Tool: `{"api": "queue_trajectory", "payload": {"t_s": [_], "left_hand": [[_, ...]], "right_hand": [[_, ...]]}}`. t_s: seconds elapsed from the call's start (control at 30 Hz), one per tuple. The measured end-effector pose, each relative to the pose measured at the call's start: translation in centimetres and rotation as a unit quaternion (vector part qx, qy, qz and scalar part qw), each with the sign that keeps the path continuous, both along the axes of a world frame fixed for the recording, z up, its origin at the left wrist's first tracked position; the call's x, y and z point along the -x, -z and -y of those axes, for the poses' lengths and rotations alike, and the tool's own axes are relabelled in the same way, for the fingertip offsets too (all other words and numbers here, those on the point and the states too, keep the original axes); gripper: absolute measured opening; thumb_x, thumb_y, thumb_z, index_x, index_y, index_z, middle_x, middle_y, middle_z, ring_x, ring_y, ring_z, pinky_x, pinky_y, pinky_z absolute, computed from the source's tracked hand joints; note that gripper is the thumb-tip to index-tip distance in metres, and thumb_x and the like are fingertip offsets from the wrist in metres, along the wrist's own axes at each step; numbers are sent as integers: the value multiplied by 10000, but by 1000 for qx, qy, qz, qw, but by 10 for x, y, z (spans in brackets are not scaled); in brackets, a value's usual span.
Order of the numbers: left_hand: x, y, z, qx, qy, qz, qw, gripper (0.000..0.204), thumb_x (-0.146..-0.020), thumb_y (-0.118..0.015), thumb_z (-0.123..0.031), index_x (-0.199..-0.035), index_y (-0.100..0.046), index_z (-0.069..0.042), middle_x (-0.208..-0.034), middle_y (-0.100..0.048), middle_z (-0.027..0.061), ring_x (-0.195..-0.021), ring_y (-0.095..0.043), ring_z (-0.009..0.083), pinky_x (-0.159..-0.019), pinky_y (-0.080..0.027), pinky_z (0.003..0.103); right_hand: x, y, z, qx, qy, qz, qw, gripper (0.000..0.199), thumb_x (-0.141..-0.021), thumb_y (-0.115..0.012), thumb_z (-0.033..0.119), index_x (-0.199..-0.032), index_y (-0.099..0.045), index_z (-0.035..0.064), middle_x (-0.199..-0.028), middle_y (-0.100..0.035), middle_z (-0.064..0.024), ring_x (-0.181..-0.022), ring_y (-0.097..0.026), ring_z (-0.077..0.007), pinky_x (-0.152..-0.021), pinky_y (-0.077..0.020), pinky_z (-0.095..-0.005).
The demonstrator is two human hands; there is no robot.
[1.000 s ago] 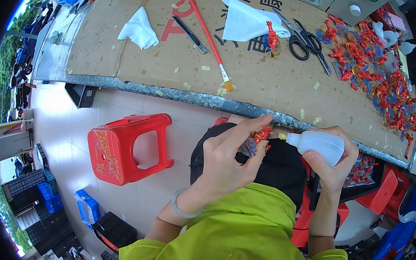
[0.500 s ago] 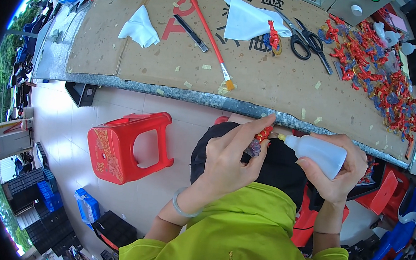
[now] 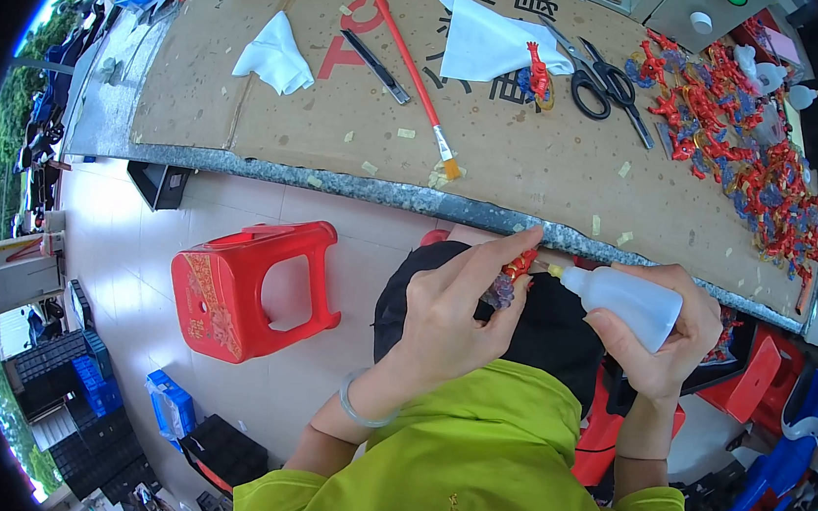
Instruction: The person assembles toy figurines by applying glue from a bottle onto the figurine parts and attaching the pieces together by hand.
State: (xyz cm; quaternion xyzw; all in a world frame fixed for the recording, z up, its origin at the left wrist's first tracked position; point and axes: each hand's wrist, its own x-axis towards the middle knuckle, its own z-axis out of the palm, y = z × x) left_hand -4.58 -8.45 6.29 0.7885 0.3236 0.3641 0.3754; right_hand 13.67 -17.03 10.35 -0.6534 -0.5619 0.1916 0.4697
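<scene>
My left hand (image 3: 459,300) pinches a small red figurine (image 3: 518,266) with a purple-grey base, holding it above my lap just off the table's front edge. Its underside is hidden by my fingers. In my right hand (image 3: 667,335) is a translucent white squeeze bottle (image 3: 633,305), tipped sideways. The bottle's thin nozzle points left at the figurine, close to it; whether they touch I cannot tell. Another red figurine (image 3: 537,69) lies on the cardboard by a white cloth (image 3: 484,41).
Cardboard (image 3: 273,134) covers the table. On it lie a red-handled paintbrush (image 3: 412,69), a utility knife (image 3: 376,65), black scissors (image 3: 615,83), a second white cloth (image 3: 279,54) and a heap of red figurines (image 3: 736,129) at right. A red stool (image 3: 217,301) stands left.
Almost nothing differs. The bottle has shifted very slightly to the right, while my left hand and the figurine stay in place.
</scene>
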Motion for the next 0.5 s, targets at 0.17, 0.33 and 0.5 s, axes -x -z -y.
{"api": "queue_trajectory", "payload": {"t_s": [0.17, 0.33, 0.5], "left_hand": [[-9, 2, -11, -10, 10, 26, 1000, 404, -736, -684, 55, -1135, -640, 2, -959, -696, 150, -747, -695, 222, -649, -541, 271], [-29, 9, -32, 139, 59, 94, 984, 386, -756, -677, 49, -1132, -649, -36, -940, -703, 132, -749, -712, 195, -617, -544, 260], [-59, 13, -55, 269, 38, 157, 950, 299, -791, -662, 34, -1085, -659, -19, -929, -706, 101, -697, -706, 139, -572, -545, 227]], "right_hand": [[-9, -1, -4, -2, 6, 5, 1000, 356, -633, -836, 147, -908, -681, -17, -788, -711, -131, -685, -707, -198, -624, -534, -265], [-25, 5, -14, -5, 55, -91, 994, 327, -653, -799, 107, -914, -667, -39, -809, -711, -132, -718, -695, -174, -651, -535, -268], [-41, 18, -23, -44, 125, -149, 980, 338, -670, -773, 141, -927, -662, -49, -836, -686, -107, -744, -657, -146, -671, -509, -251]]}}
